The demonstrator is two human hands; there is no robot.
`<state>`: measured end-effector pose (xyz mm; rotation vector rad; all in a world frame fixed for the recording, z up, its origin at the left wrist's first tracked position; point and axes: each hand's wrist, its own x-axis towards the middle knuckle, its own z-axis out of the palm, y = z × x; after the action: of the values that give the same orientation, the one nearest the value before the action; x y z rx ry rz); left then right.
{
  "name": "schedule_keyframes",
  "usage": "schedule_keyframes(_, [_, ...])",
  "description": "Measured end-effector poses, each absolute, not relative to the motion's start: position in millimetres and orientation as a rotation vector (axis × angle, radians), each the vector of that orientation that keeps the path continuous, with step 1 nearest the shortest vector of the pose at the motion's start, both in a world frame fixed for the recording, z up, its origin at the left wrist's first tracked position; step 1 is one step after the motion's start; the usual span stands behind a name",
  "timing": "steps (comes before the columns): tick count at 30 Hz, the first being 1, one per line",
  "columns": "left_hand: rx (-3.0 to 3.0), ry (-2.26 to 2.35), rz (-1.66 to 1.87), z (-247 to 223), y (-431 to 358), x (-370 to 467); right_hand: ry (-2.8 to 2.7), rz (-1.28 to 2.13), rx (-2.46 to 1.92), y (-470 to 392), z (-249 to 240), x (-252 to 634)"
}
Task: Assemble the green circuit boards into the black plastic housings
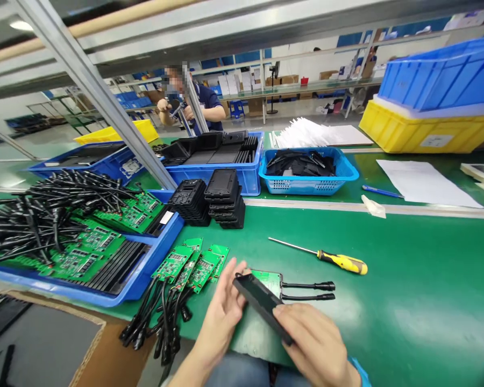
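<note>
A black plastic case [262,305] is tilted above the green bench, one end towards each hand. My right hand [317,338] grips its near end, fingers over the edge. My left hand [225,301] is at the far end, its fingers loosely bent around the corner. Partly behind the case lies a green circuit board [268,280] in a dark frame, with two black cable leads [308,286] pointing right. Left of my hands, several green circuit boards [196,264] overlap, their black cables [161,322] hanging over the bench edge.
A yellow-black screwdriver [341,262] lies to the right. Stacked black cases [225,199] stand ahead. A blue tray [139,277] at left holds cabled boards; a blue basket [308,185] holds black parts. A metal post [116,113] rises at left. Across the bench is a co-worker [210,102].
</note>
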<state>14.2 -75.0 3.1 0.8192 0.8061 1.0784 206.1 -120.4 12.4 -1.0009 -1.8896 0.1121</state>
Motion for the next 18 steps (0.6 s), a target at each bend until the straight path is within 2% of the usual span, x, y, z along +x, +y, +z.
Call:
schedule_keyframes(2, [0.545, 0.713, 1.045, -5.5, -93.4, 17.0, -2.05, -0.019, -0.883, -116.9, 11.2, 201.1])
schedule_keyframes(4, [0.314, 0.699, 1.047, -15.2, -107.7, 15.9, -2.184, 0.11, -0.848, -108.1, 6.4, 201.3])
schedule_keyframes(7, [0.108, 0.715, 1.111, -29.3, -118.4, 7.8, -2.261, 0.452, -1.221, -89.7, -4.1, 208.3])
schedule_keyframes(9, [0.067, 0.669, 1.106, -38.6, -120.5, 1.8, -2.25, 0.562, -1.554, -79.4, -11.4, 212.3])
schedule_keyframes(11, [0.07, 0.605, 1.07, -48.0, -121.0, -1.1, -2.258, 0.634, -1.686, -74.3, -17.3, 212.8])
schedule_keyframes(15, [0.089, 0.545, 1.065, -64.2, -119.9, 4.2, -2.044, 0.801, -1.641, -77.1, -20.9, 210.5])
schedule_keyframes(18, [0.118, 0.5, 1.123, -67.0, -115.2, 9.2, -1.77, 1.052, -1.568, -82.2, -15.3, 214.1])
